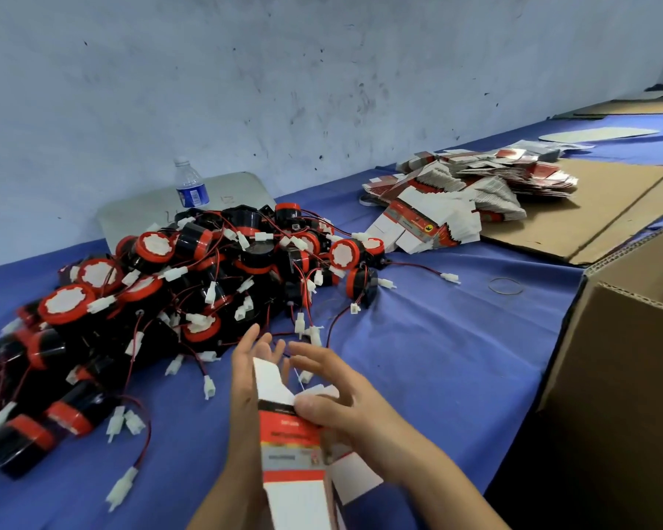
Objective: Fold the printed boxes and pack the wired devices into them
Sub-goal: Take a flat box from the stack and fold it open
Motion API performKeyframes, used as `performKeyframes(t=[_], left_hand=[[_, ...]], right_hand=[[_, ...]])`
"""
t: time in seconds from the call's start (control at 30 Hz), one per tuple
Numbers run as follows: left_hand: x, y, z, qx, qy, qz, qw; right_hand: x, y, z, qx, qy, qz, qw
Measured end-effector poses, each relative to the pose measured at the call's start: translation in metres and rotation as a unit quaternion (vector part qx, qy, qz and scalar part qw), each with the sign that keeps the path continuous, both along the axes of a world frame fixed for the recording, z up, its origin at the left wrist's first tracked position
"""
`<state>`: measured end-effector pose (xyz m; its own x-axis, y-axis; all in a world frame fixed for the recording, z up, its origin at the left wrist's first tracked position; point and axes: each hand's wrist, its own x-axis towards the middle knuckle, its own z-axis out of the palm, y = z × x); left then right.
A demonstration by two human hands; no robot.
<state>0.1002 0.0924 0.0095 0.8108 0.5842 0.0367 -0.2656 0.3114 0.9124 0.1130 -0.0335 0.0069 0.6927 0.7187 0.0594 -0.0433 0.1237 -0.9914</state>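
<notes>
A red, white and grey printed box (289, 441) stands partly folded between my hands above the blue tablecloth, its white flaps open at both ends. My left hand (247, 380) supports the box's left side with straight fingers. My right hand (341, 399) presses its thumb on the box's top edge, fingers spread over the upper flaps. A big heap of black and red wired devices (161, 292) with white plugs lies to the left and behind. Flat printed boxes (464, 197) are piled at the back right.
A large brown carton (621, 376) stands at the right edge. Flat cardboard sheets (598, 208) lie under and beside the flat boxes. A water bottle (190, 185) stands by the wall behind the devices. A rubber band (506, 286) lies on the cloth.
</notes>
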Motion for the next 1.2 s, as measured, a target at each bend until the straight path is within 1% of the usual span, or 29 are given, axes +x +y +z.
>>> performKeyframes(t=[0.07,0.1,0.2,0.27,0.33,0.4,0.43,0.47,0.5,0.53,0.57,0.6,0.63,0.67,0.7,0.77,0.87,0.97,1.03,1.1,1.2], left_hand=[[0.007,0.008,-0.004,-0.033,0.024,0.013,0.999],[0.01,0.009,-0.005,-0.043,0.03,0.022,0.998],[0.007,0.007,-0.008,-0.003,0.015,0.073,0.997],[0.001,0.005,-0.01,-0.022,0.021,0.064,0.997],[0.0,0.004,-0.008,-0.045,0.037,0.039,0.998],[0.0,0.005,-0.001,-0.081,0.041,0.015,0.996],[-0.002,0.006,0.001,-0.11,0.034,-0.006,0.993],[-0.004,0.007,0.002,-0.144,0.026,-0.049,0.988],[-0.007,0.007,0.002,-0.185,0.018,-0.12,0.975],[-0.013,0.006,0.001,-0.226,0.011,-0.212,0.951],[-0.021,0.004,0.003,-0.235,0.018,-0.291,0.927],[-0.027,0.004,0.004,-0.21,0.046,-0.334,0.918],[-0.031,0.005,0.003,-0.188,0.07,-0.348,0.916],[-0.032,0.006,0.002,-0.194,0.078,-0.354,0.912],[-0.033,0.008,0.005,-0.21,0.067,-0.373,0.901],[-0.034,0.005,0.012,-0.207,0.064,-0.408,0.887],[-0.035,-0.004,0.01,-0.18,0.082,-0.415,0.888],[-0.037,-0.014,0.009,-0.17,0.065,-0.398,0.899],[-0.037,-0.017,0.007,-0.147,0.054,-0.385,0.91],[-0.039,-0.021,0.004,-0.11,0.047,-0.382,0.916],[-0.036,-0.022,-0.001,-0.096,0.044,-0.356,0.929]], right_hand=[[0.001,-0.004,0.001,0.028,0.008,0.01,1.0],[0.001,-0.004,0.002,0.045,0.006,-0.003,0.999],[0.003,-0.004,0.005,0.094,-0.004,-0.044,0.995],[0.005,-0.008,0.006,0.118,-0.005,-0.036,0.992],[0.007,-0.012,0.005,0.116,-0.012,-0.026,0.993],[0.008,-0.011,0.003,0.079,-0.038,-0.072,0.994],[0.01,-0.01,0.001,0.068,-0.038,-0.115,0.99],[0.012,-0.009,-0.001,0.067,-0.022,-0.166,0.984],[0.015,-0.008,-0.003,0.076,0.003,-0.221,0.972],[0.019,-0.009,-0.003,0.087,0.027,-0.277,0.957],[0.023,-0.01,-0.002,0.099,0.042,-0.325,0.939],[0.026,-0.013,-0.001,0.113,0.053,-0.363,0.924],[0.029,-0.016,0.0,0.131,0.063,-0.391,0.909],[0.032,-0.018,0.001,0.15,0.07,-0.415,0.895],[0.033,-0.021,0.003,0.166,0.073,-0.432,0.883],[0.032,-0.023,0.005,0.189,0.072,-0.443,0.873],[0.025,-0.021,0.01,0.206,0.046,-0.44,0.873],[0.021,-0.02,0.014,0.219,0.029,-0.452,0.864],[0.019,-0.02,0.015,0.201,0.011,-0.446,0.872],[0.017,-0.018,0.013,0.168,-0.041,-0.435,0.884],[0.009,-0.018,0.015,0.149,-0.166,-0.39,0.893]])
